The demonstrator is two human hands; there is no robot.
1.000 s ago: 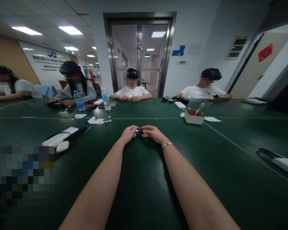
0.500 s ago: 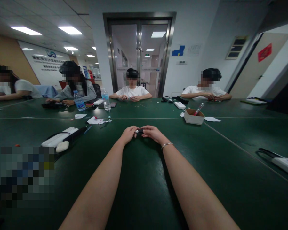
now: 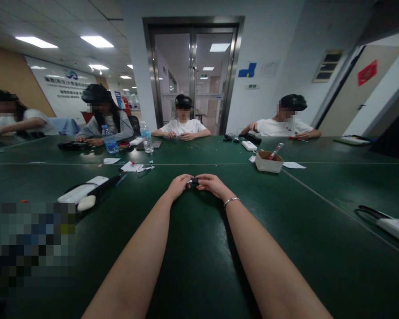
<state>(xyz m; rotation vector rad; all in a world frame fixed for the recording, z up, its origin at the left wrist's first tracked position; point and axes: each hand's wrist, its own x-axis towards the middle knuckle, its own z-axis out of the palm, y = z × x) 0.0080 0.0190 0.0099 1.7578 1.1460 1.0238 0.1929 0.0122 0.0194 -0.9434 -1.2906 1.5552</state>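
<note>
Above the middle of the green table (image 3: 196, 248), my two hands meet around a small black object with a pale, silvery end (image 3: 194, 181). My left hand (image 3: 179, 186) pinches its pale left end between the fingertips. On the black right part, the fingers of my right hand (image 3: 212, 184) are closed; a silver bangle (image 3: 232, 202) circles that wrist. The fingers cover much of the object, and it is too small to tell its exact kind.
Left of my arms lie a white power bank (image 3: 86, 189) and a black cable. Farther off stand a cardboard box (image 3: 269, 162) with a pen-like item, paper scraps (image 3: 132, 166) and two bottles (image 3: 110, 141). Several people sit across the table. Another white device (image 3: 397, 230) lies at right.
My hands stay nearly in place, with the small object turned slightly between them. Across the table, the person at right has moved their hands apart, and the person at far left has raised an arm.
</note>
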